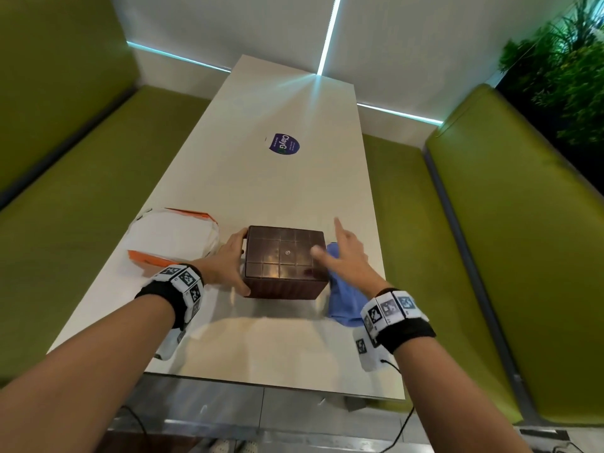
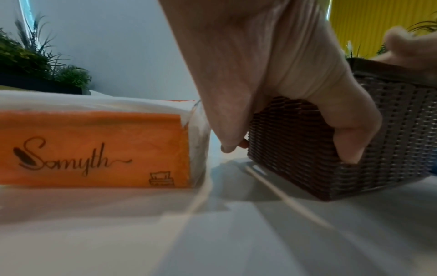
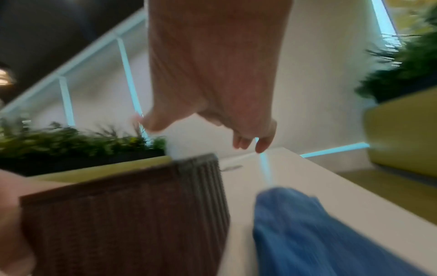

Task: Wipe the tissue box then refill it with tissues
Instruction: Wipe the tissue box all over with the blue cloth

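While gripped by left hand (image 1: 228, 263), tissue box (image 1: 286, 261).

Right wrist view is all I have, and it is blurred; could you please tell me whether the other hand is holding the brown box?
Observer: Yes. The left hand holds the tissue box at its left end, thumb and fingers curled round it.
Operator: Thank you. Where are the refill tissues?
Observer: An orange and white tissue pack lies on the table just left of that hand; the left wrist view shows "Somyth" on it.
Operator: And what is the right hand doing?
Observer: In the head view the right hand hovers with fingers spread above the box's right edge, holding nothing; the blue cloth lies below it, right of the box.
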{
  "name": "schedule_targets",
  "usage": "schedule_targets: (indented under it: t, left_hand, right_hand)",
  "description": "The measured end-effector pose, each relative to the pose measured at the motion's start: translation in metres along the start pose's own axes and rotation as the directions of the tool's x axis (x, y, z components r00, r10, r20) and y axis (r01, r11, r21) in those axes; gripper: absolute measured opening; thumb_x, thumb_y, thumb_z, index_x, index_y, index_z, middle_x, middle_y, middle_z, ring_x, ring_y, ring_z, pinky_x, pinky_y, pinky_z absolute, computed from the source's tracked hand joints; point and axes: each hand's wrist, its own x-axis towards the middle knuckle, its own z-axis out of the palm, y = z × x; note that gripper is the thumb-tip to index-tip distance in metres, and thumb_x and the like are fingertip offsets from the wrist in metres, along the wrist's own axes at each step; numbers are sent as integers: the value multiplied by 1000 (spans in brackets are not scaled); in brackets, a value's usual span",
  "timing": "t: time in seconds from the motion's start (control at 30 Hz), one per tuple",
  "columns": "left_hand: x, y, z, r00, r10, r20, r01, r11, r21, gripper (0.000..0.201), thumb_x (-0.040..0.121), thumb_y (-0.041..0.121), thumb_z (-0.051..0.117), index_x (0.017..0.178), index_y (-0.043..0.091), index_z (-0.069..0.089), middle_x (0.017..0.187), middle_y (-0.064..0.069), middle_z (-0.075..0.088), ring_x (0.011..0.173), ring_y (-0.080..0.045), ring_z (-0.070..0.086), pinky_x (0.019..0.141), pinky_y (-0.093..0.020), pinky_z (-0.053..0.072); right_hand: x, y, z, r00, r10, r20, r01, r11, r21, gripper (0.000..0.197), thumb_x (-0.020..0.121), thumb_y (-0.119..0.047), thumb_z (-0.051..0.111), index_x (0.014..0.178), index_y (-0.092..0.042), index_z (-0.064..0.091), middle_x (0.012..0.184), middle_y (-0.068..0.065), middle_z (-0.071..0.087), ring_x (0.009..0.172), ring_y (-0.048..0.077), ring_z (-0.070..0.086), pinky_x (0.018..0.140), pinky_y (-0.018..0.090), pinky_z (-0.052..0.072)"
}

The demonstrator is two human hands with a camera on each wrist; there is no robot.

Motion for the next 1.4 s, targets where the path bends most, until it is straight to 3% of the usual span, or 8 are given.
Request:
schedule_targets:
  t: [0.07, 0.17, 0.43, 0.67, 0.83, 1.07, 1.23, 1.4]
  left_hand:
    - [1, 1, -1, 1000, -6, 13, 5, 1000, 6, 149, 31, 33, 87, 151, 21, -1, 149, -6, 23, 138, -27, 31, 115, -45, 33]
    - [2, 4, -3, 1000, -1, 13, 1, 1000, 6, 150, 29, 34, 85, 151, 20, 0, 149, -6, 22, 138, -26, 31, 116, -43, 32]
    - [0, 5, -8, 1000, 15, 10, -15, 998, -64, 152, 26, 35, 84, 151, 15, 1, 148, -6, 20, 138, -24, 29, 117, -38, 31]
    - [1, 10, -8, 1000, 30, 7, -30, 998, -47, 145, 34, 21, 87, 151, 11, 1, 147, -8, 21, 138, -23, 27, 115, -31, 30]
    - [-4, 5, -7, 1000, 2, 18, -1, 999, -47, 148, 34, 31, 85, 151, 21, -4, 146, -2, 20, 137, -21, 31, 114, -35, 36]
    - [-4, 9, -9, 1000, 0, 27, 2, 997, -74, 152, 27, 31, 84, 152, 18, -2, 148, -6, 22, 138, -26, 31, 115, -40, 35]
    - [-2, 11, -8, 1000, 19, 14, -19, 998, -53, 146, 33, 21, 86, 151, 10, 1, 147, -8, 22, 138, -23, 29, 113, -28, 31]
    - [-4, 10, -8, 1000, -22, 19, 22, 999, -37, 142, 46, 8, 90, 153, 17, -3, 149, -8, 21, 137, -23, 30, 114, -32, 31]
  right_hand:
    - [4, -20, -3, 966, -125, 227, 181, 953, -242, 131, 62, -66, 75, 148, -34, -20, 157, 13, 14, 143, 34, 18, 112, 56, 24]
    - [16, -31, 3, 927, -123, 355, 277, 861, -426, 146, 53, -54, 86, 145, -35, -26, 158, 15, 7, 145, 37, 14, 113, 58, 23]
    - [21, -27, 12, 934, -214, 285, 323, 846, -424, 145, 48, -56, 86, 143, -45, -23, 147, 16, 24, 136, 36, 26, 113, 51, 25]
    - [17, -30, 8, 928, -253, 274, 358, 810, -464, 142, 47, -57, 85, 147, -42, -15, 139, 16, 27, 129, 34, 28, 110, 47, 28]
    - [15, -36, 2, 922, -330, 200, 386, 767, -512, 140, 46, -57, 84, 149, -39, -8, 144, 18, 19, 135, 36, 18, 113, 51, 21]
    - [18, -32, -1, 915, -238, 327, 370, 817, -441, 127, 56, -52, 81, 149, -41, -3, 146, 13, 20, 133, 33, 25, 112, 45, 31]
    - [10, -37, -20, 881, -167, 442, 290, 929, -228, 100, 74, -29, 71, 152, -35, 8, 150, 6, 19, 131, 27, 32, 108, 35, 38]
    - [-4, -48, -22, 909, -242, 339, 341, 899, -274, 71, 87, -16, 55, 151, -22, 26, 147, 6, 37, 125, 25, 40, 104, 31, 35]
